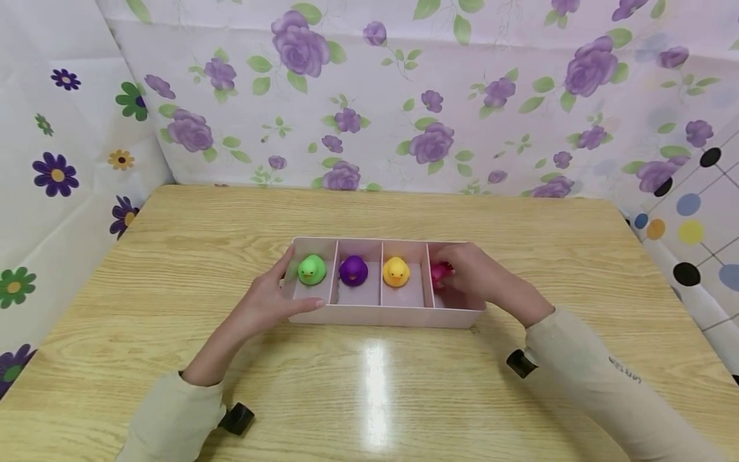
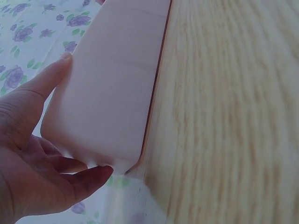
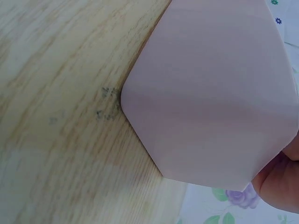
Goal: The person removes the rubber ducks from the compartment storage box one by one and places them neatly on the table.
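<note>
Backdrop: white cloth printed with purple roses (image 1: 369, 96) rises behind a wood-grain table (image 1: 202, 256).
Right hand: the person's right hand (image 1: 476, 273) reaches over the end of the box and appears to grip the pink toy, though its fingertips are partly hidden.
Pink toy: the pink toy (image 1: 441, 274) sits in the rightmost compartment, mostly covered by the fingers — its full shape cannot be told.
Left hand: the left hand (image 1: 271, 301) holds the other end of the pale pink box (image 1: 381, 316), thumb along the front rim and fingers against the end wall.
Good handling: a light pinch on the toy's sides would probably serve best, with the left hand bracing the box against sliding.
In the way: the divider (image 1: 430, 276) beside the toy and the walls around it leave the fingers little room — a straight vertical path should avoid knocks.
Neighbouring compartments: from left to right, a green duck (image 1: 312, 270), a purple duck (image 1: 353, 271) and a yellow duck (image 1: 396, 272), one in each.
Wrists: black devices show beside both cream sleeves, clear of the box.
</note>
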Demonstrator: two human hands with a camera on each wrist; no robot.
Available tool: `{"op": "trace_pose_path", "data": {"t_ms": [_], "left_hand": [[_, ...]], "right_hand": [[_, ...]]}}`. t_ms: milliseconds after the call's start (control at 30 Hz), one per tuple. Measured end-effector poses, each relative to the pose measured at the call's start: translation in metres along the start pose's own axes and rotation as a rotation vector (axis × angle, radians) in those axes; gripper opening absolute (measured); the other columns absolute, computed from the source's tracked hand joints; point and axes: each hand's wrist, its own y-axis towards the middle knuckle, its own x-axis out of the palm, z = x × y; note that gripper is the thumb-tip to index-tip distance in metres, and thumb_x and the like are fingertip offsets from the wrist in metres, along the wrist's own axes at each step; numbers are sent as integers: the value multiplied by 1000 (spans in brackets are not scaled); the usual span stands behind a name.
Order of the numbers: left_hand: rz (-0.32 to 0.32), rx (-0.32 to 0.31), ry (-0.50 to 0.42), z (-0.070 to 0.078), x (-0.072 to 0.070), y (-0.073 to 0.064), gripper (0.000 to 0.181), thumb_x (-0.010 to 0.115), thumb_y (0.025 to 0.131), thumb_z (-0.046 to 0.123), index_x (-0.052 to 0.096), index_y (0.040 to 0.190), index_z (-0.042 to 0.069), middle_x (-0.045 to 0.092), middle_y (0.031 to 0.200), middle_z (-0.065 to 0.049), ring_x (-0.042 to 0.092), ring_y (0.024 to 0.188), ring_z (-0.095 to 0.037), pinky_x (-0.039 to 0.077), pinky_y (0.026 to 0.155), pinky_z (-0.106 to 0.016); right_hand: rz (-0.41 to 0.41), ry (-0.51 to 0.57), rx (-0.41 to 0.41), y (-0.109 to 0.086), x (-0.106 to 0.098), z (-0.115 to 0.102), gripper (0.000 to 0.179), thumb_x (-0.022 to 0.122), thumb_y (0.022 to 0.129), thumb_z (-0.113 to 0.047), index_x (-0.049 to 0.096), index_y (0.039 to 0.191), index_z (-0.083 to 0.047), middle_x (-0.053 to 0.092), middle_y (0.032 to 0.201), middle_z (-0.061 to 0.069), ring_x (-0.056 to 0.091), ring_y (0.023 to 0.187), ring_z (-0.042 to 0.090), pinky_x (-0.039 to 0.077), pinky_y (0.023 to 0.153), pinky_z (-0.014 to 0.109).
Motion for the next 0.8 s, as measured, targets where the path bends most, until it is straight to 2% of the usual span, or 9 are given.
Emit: {"op": "trace_pose_path", "data": {"t_ms": [133,300,467,800], "left_hand": [[6,5,16,0,0,-1,113,79,77,44,5,156,10,25,150,-32,24,136,-49,26,104,-63],[6,9,16,0,0,-1,115,79,76,47,5,156,10,26,150,-31,25,136,-49,27,104,-62],[4,6,12,1,0,0,116,79,76,49,5,156,10,27,150,-30,25,136,-48,27,104,-62],[2,5,-4,0,0,0,115,79,76,46,5,156,9,25,152,-29,24,137,-47,26,104,-63]], "right_hand": [[-3,30,54,-1,1,-2,22,76,78,6,71,98,-2,63,82,1,55,74,18,50,70,33],[13,28,53,-2,1,-1,23,74,79,6,71,102,1,67,88,5,58,77,20,52,72,36],[19,25,53,-4,-1,-1,21,74,80,5,70,101,4,69,91,9,60,80,23,52,74,39],[29,63,70,-7,-2,-2,17,73,82,0,71,99,2,69,90,7,59,78,20,52,71,37]]}}
